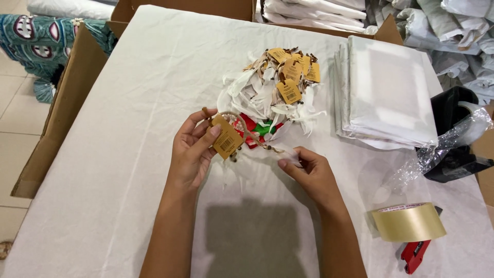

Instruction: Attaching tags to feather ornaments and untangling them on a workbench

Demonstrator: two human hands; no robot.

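Left hand (191,149) pinches a tan card hang tag (227,137) w/ brown twine, centre frame. Twine (257,141) runs lower-right to the right hand (309,172), whose fingertips (284,162) grip its end w/ a clear plastic sleeve (292,156). Heap of like tags (290,77) lies above, apart.

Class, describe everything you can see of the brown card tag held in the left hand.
The brown card tag is a small rectangular kraft-paper label with dark printing, tilted. The left hand pinches it between thumb and fingers. A thin beaded brown cord runs from it toward the right hand, above the white cloth-covered table.
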